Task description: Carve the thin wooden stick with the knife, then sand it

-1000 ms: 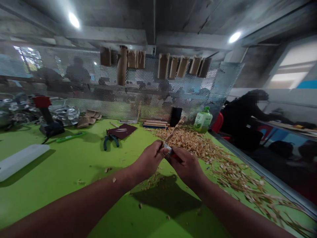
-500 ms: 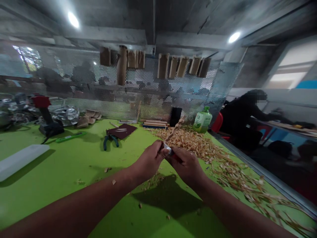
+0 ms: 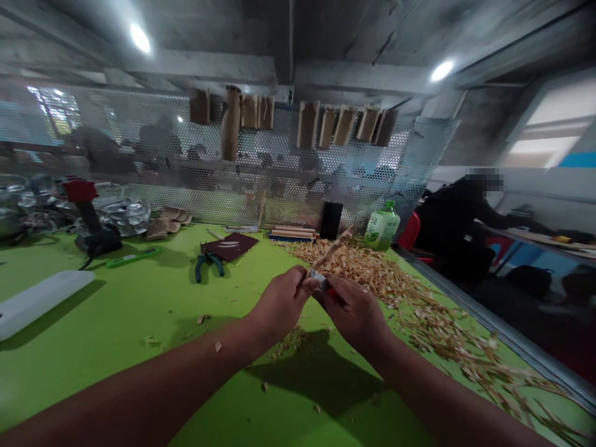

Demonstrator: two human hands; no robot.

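Observation:
My left hand is closed around the near end of a thin carved wooden stick. The stick slants up and away to the right, over a heap of wood shavings. In my right hand is a carving knife; a bit of its red handle shows between the fingers. The knife's bright metal blade lies against the stick, close to my left thumb. Both hands meet above the green table. Fingers cover most of the handle and the stick's lower end.
Blue-handled pliers lie by dark red sandpaper. A cordless drill, a green cutter and a white block are at left. Behind stand a phone and a green bottle. A person sits at right.
The stick's far end has dipped and swung a little to the right. The blade has turned slightly, and more of the red handle shows. Both hands stay nearly in place.

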